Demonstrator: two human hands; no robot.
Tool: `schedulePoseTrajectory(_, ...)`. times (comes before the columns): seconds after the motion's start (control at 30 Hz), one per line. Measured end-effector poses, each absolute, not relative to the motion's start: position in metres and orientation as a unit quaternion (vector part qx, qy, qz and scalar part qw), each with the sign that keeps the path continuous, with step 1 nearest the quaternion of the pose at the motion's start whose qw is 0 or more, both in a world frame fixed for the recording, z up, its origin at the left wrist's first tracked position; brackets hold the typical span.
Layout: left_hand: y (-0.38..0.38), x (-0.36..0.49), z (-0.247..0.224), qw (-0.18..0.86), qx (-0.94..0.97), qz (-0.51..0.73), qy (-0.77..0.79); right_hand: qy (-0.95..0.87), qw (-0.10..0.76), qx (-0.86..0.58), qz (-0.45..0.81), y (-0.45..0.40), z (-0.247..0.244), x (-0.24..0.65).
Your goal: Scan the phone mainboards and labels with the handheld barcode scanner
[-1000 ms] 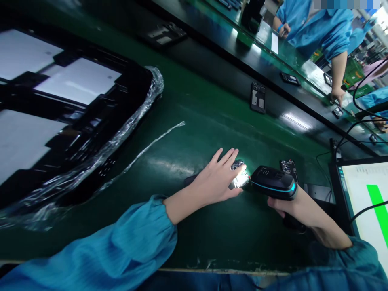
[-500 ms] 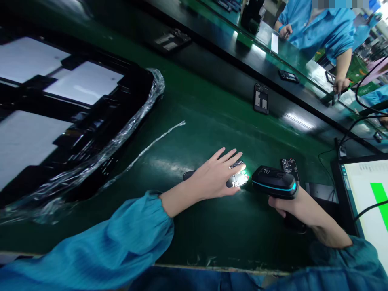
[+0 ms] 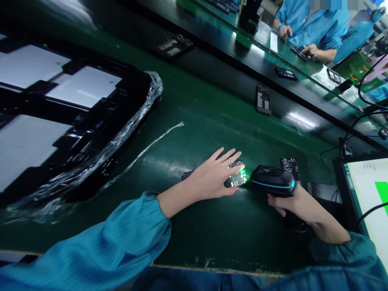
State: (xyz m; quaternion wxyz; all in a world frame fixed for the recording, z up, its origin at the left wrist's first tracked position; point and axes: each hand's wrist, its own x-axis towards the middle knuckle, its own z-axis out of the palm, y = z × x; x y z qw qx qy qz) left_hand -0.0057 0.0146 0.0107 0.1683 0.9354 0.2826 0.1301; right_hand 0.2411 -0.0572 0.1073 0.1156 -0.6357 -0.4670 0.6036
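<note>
My left hand (image 3: 214, 173) lies with its fingers spread over an opened phone (image 3: 239, 178), hiding most of it. The phone's exposed circuit board shows past the fingertips, lit white and green, and its dark other end sticks out left of the wrist. My right hand (image 3: 291, 202) is wrapped round the handle of a black barcode scanner (image 3: 271, 180) with a glowing blue stripe. The scanner's nose faces the lit board from the right, a short gap apart. Behind the scanner lies another opened phone (image 3: 290, 166) with its board showing.
A plastic-wrapped black tray (image 3: 100, 117) of whitish panels fills the left. A twisted plastic strip (image 3: 145, 149) lies beside it. Phone frames (image 3: 263, 100) rest along the far ledge. A monitor (image 3: 366, 178) stands right, with cables nearby. Across the bench, a person in blue (image 3: 315, 24) handles parts.
The light on the board under my left hand is dimmer, so more board detail shows. Both my hands stay nearly in place. The person opposite has moved a hand leftward onto a phone part.
</note>
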Motion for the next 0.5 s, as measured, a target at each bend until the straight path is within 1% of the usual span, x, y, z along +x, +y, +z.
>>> schedulePoseTrajectory(0.27,0.015,-0.005,0.011,0.172,0.936,0.127,0.281,-0.425,0.126,-0.635,0.633,-0.041,0.106,0.24)
schedulePoseTrajectory(0.5,0.016,-0.005,0.01,0.181,0.933,0.134,0.282,-0.412,0.098,-0.63,0.652,-0.03,0.11,0.244)
